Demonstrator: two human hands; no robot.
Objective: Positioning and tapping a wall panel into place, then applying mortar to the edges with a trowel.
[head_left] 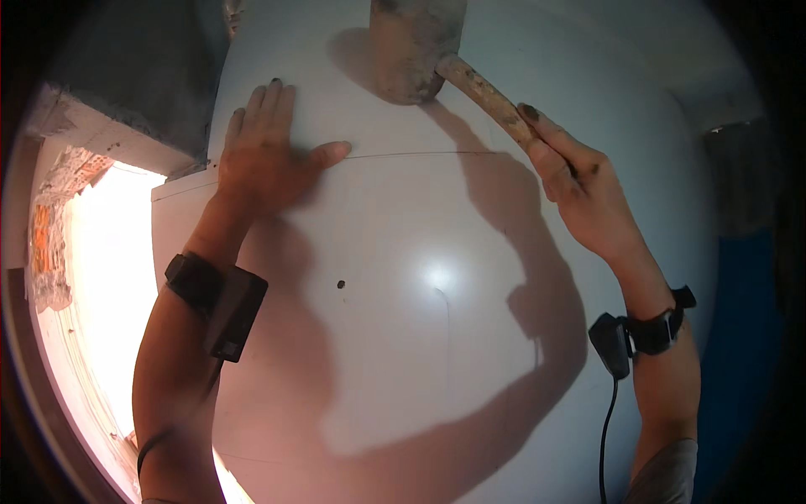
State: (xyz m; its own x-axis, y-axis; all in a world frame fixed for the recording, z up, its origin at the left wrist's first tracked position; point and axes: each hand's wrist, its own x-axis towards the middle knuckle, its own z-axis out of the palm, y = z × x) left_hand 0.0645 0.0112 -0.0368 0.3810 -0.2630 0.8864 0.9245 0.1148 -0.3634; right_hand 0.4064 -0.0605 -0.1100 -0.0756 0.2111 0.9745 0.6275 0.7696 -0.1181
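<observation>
My right hand (588, 189) is wrapped round the wooden handle of a dirt-stained mallet (413, 50), with the thumb and forefinger lying along the handle. The mallet's thick, rounded head is at the top of the view, partly cut off by the upper edge. It throws a shadow on a large pale glossy panel (386, 336), and I cannot tell whether it touches the surface. Flat on the panel, to the left of the mallet, rests my left hand (267, 160), fingers stretched upward and thumb out to the side, beside a thin seam.
Black devices with cables are strapped to both wrists (239, 315). A small dark hole (341, 285) marks the panel. At the left are a grey concrete block (126, 130) and a brightly lit opening (105, 252) with a rough edge. A blue surface (739, 336) stands at the right.
</observation>
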